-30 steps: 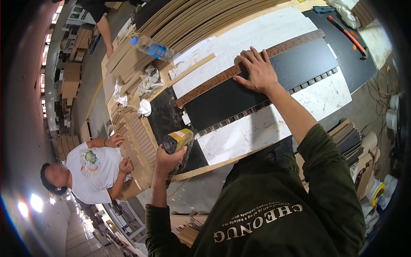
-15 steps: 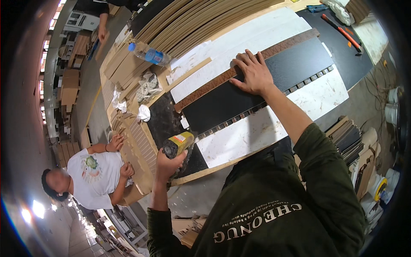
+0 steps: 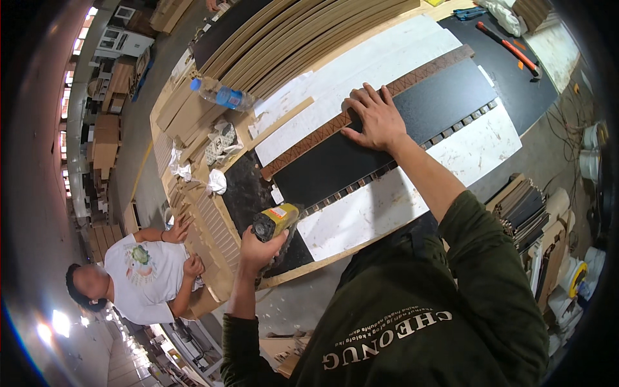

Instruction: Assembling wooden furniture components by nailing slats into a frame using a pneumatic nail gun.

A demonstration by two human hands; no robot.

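My left hand [image 3: 259, 250] is wrapped round a yellow and black hand-held power tool [image 3: 278, 219] at the near left corner of a dark panel [image 3: 322, 164]. The tool's exact kind and its working end cannot be made out. Spread fingers of my right hand [image 3: 379, 122] press on the panel, with the fingertips at a brown strip [image 3: 309, 142] along its far edge. A row of small dark blocks [image 3: 354, 187] lines the panel's near edge. White boards [image 3: 361, 219] lie under and beside the panel.
Bottles [image 3: 225, 95], crumpled white paper [image 3: 217, 182] and a stack of long boards [image 3: 284, 45] are on the far left of the bench. A red-handled hammer [image 3: 509, 48] lies far right. A co-worker [image 3: 145, 274] is at the left. More boards [image 3: 525, 206] stand at right.
The tool and my left hand have shifted slightly right and up in the view. My right hand stays on the panel. The co-worker's hand has risen a little.
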